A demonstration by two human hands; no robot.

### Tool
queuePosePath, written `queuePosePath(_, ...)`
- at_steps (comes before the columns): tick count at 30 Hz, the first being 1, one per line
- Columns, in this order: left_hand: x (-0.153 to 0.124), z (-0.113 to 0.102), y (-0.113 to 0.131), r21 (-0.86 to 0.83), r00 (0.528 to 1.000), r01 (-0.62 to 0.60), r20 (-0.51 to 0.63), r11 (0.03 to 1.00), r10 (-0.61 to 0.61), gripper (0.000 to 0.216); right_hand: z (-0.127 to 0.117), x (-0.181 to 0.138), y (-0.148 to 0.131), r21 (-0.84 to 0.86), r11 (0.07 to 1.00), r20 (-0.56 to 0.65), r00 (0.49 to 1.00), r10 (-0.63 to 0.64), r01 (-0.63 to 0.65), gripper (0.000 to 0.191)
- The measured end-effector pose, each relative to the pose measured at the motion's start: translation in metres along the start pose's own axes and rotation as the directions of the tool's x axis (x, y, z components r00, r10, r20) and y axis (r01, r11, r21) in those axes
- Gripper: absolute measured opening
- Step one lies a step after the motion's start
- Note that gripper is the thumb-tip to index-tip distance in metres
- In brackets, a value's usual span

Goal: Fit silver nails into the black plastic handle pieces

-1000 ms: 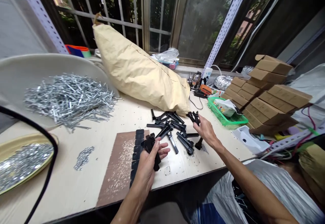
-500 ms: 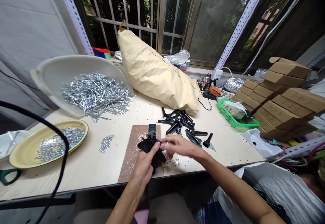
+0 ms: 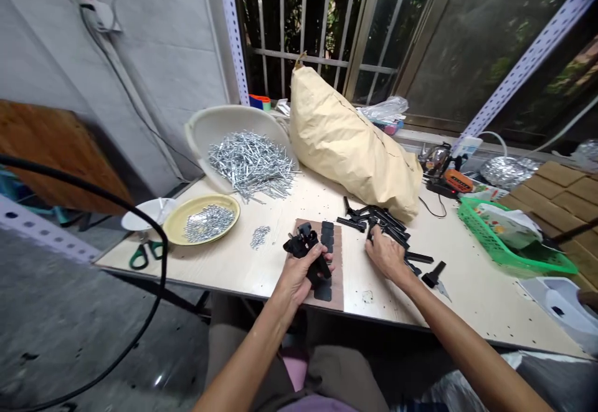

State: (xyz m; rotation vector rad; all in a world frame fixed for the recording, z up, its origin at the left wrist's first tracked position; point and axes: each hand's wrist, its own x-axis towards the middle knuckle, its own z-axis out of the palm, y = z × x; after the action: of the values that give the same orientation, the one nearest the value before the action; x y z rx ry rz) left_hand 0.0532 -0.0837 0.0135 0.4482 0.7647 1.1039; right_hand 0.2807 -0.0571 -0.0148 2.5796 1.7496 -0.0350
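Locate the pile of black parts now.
In the head view, the pile lies right of centre, beside the right hand and below the tan sack.

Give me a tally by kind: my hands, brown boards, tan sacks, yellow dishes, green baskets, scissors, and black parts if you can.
Hands: 2, left hand and right hand
Brown board: 1
Tan sack: 1
Yellow dish: 1
Green basket: 1
Scissors: 1 pair
Total: 7, leaving out the black parts, which overlap too much to count.

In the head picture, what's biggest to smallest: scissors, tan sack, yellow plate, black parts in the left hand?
1. Tan sack
2. Yellow plate
3. Black parts in the left hand
4. Scissors
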Motion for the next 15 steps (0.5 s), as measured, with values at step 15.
queuePosePath(15,0.003,-0.046,0.043,-0.087,0.996,-0.024,-0.091,0.996,0.016,0.025,0.015,0.020,0.029,-0.229,0.973,-0.151,0.988,-0.019,-0.016,0.035)
